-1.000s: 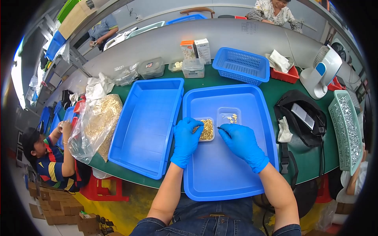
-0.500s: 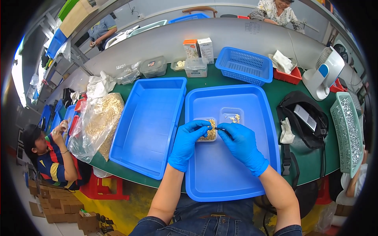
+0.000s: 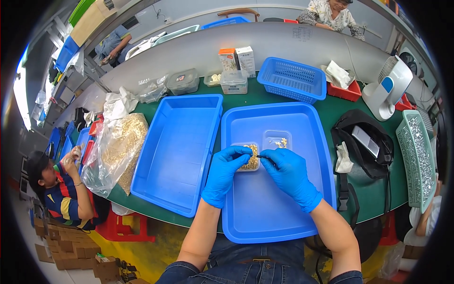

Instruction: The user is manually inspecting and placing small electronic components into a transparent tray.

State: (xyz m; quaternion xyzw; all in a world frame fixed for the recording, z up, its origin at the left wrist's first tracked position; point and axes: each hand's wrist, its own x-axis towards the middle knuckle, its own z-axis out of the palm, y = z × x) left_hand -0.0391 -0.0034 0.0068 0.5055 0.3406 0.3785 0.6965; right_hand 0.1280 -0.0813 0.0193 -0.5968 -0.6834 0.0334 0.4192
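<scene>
Head view looks down on a green work table that fills the middle of the frame. Two large blue trays lie side by side on it: the left blue tray left of centre, and the right blue tray at centre, where both hands work. A clear bag of pale gold pieces slumps at the left edge of the table, a blue mesh basket sits at upper centre, and a black bag lies to the right. Inside the right blue tray stand two small clear tubs, just beside each other: the full tub, heaped with small gold parts, and the near-empty tub, holding only a few. The left hand, in a blue glove, curls over the full tub with its fingertips pinched at the rim. The right hand, also gloved, pinches a thin dark tool, perhaps tweezers, whose tip points at the heap. By my reading this is the picking step, parts lifted singly from the full tub. The next move would call for a fine grip on one part and a short carry toward the upper right, with the tub steadied.
</scene>
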